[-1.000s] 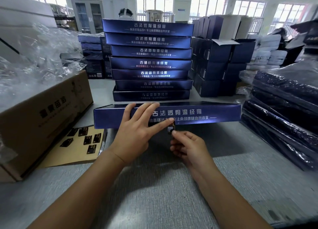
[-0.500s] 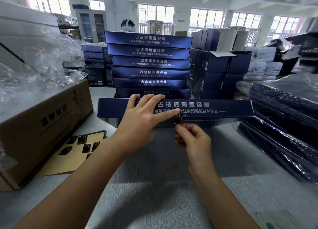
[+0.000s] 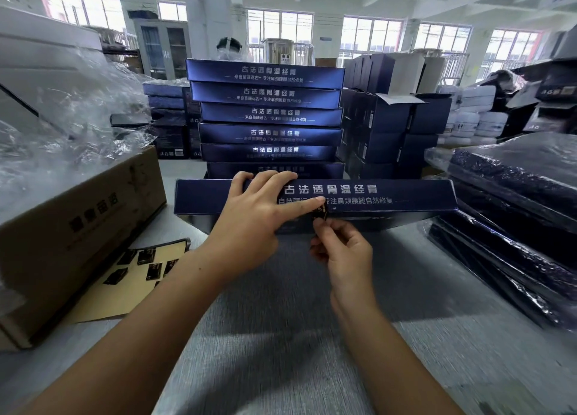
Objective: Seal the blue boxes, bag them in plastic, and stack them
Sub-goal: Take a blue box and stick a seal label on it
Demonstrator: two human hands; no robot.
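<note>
1. Blue box (image 3: 390,196): long and flat, set crosswise over the grey bench (image 3: 281,305), tilted so that the printed front and a strip of the dark underside show. Cannot tell whether it rests on the bench.
2. Print on the blue box: large pale characters "古法透骨温经膏"; below them a smaller line, partly covered, ending "专注肩颈腰腿自然修复".
3. Left grip (image 3: 249,221): spread flat against the front of the blue box, fingertips laid over its top edge, thumb stretched out and pressing on the upper end of a small dark sticker (image 3: 320,212).
4. Right grip (image 3: 343,249): just below the blue box, pinching the lower end of the sticker between thumb and forefinger, at the box's bottom edge near the middle of its length.
5. Stack of blue boxes (image 3: 268,115): directly behind the blue box, each with the same title and the line "来自苗疆远古·专注肩颈腰腿自然修复".
6. Bagged boxes (image 3: 515,196): right of the blue box, dark, piled flat in glossy plastic.
7. Cardboard carton (image 3: 78,227): left of the blue box, dark characters on its side too blurred to read, crumpled clear plastic (image 3: 62,118) heaped on top.
8. Sticker sheet (image 3: 125,277): left of the blue box, tan, against the carton's foot, several dark stickers on it.
</note>
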